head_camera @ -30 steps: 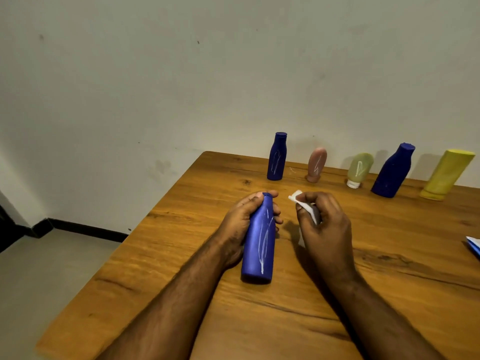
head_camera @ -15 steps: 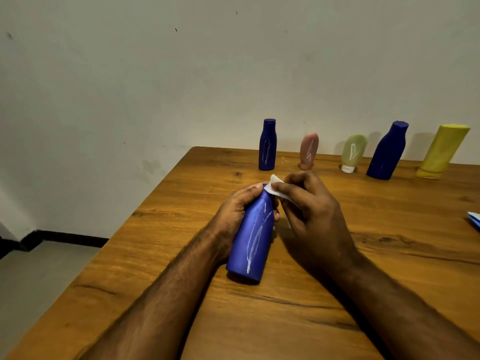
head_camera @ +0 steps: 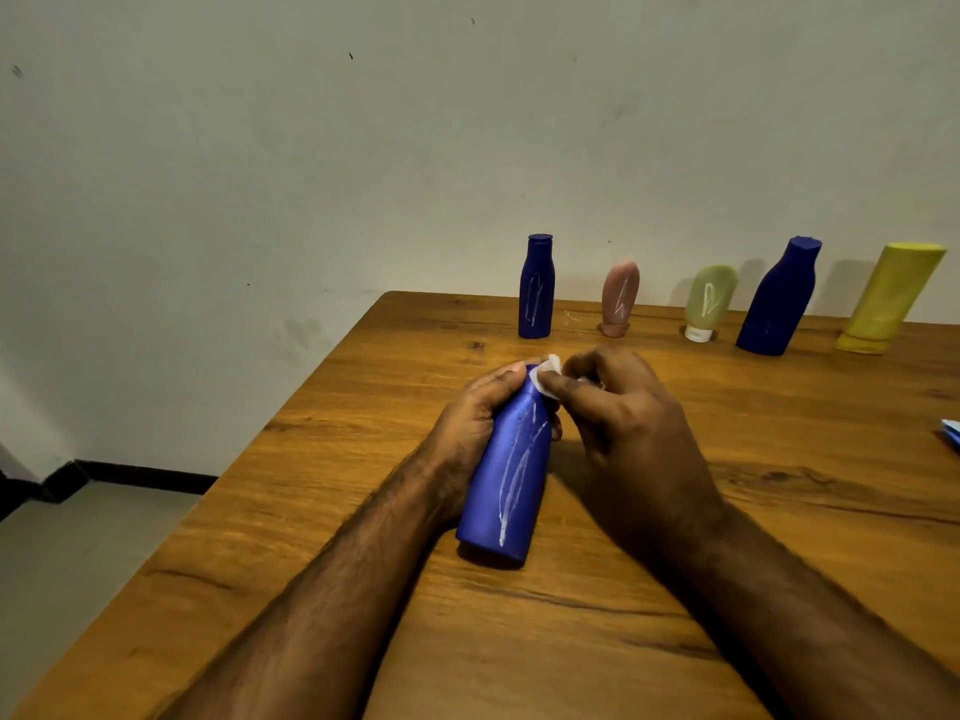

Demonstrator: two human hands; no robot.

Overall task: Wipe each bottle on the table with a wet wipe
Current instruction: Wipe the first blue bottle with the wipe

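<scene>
Left hand (head_camera: 470, 428) grips the blue bottle (head_camera: 511, 475), tilted with its base on the table (head_camera: 363, 459) near the front edge; right hand (head_camera: 618, 423) pinches the wet wipe (head_camera: 545, 375) against the bottle's top, and the white streaks down its side are not yet wiped, so this looks like the very start of this bottle. Five more bottles stand along the wall: small blue (head_camera: 536, 288), pink (head_camera: 619, 299) and green (head_camera: 707, 302) show white marks, while the big blue (head_camera: 777, 298) and yellow (head_camera: 889, 298) show none I can make out, so most of the job appears left
</scene>
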